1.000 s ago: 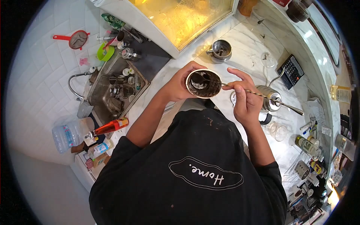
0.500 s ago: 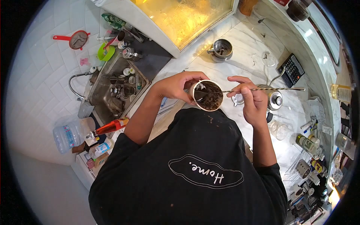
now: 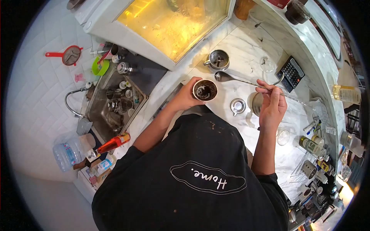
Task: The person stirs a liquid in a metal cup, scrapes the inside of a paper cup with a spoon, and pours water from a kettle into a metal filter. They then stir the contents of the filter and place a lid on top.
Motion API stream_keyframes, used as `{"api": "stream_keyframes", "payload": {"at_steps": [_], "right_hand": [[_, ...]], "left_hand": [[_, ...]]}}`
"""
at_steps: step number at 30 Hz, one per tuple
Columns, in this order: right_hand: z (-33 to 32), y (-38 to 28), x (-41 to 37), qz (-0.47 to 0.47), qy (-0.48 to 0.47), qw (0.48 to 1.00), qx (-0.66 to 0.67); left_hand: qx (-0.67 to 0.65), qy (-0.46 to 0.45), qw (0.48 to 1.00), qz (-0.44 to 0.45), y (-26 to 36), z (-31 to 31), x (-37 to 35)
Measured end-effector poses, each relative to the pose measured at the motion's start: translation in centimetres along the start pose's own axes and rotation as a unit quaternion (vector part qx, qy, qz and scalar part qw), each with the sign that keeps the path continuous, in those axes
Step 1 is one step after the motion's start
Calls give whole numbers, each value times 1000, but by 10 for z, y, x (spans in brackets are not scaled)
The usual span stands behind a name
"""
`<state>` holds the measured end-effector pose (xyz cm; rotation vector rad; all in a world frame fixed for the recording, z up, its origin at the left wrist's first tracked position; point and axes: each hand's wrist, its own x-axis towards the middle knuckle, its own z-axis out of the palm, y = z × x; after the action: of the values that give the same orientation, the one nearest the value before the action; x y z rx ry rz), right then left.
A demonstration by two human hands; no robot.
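My left hand (image 3: 185,97) is wrapped round a paper cup (image 3: 195,89), whose open mouth faces me. Dark brown residue lines the inside of the cup. A long twisted-handle bar spoon (image 3: 246,81) is pinched in the fingers of my right hand (image 3: 273,107). Its bowl points left, outside the cup, and hangs just below a metal pitcher (image 3: 219,60) in the view. Dark bits lie inside that pitcher. A small round steel lid or strainer (image 3: 238,106) rests between my hands on the marble counter. Partly behind my right hand stands a steel container (image 3: 256,103).
At left, a sink (image 3: 101,122) holds several metal and small white items. A lit glass display case (image 3: 173,27) stands ahead. On the right are a calculator (image 3: 292,73), a green-labelled bottle (image 3: 312,146) and clustered utensils. A red bottle (image 3: 114,142) lies near my left arm.
The spoon has come out of the cup, and its bowl now sits above the counter near the pitcher. My left hand tilted the cup more upright and shifted slightly. The whole view has shifted a little.
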<state>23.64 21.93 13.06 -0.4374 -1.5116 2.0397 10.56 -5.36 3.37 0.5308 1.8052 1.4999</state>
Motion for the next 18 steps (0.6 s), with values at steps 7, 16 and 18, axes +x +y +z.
{"api": "stream_keyframes", "payload": {"at_steps": [7, 16, 18], "right_hand": [[12, 26, 24, -27, 31, 990, -135], [39, 46, 23, 7, -17, 977, -212], [41, 47, 17, 2, -33, 969, -243]], "left_hand": [[194, 74, 975, 84, -53, 32, 45], [286, 13, 947, 147, -50, 5, 58], [177, 3, 982, 59, -55, -16, 49]]}}
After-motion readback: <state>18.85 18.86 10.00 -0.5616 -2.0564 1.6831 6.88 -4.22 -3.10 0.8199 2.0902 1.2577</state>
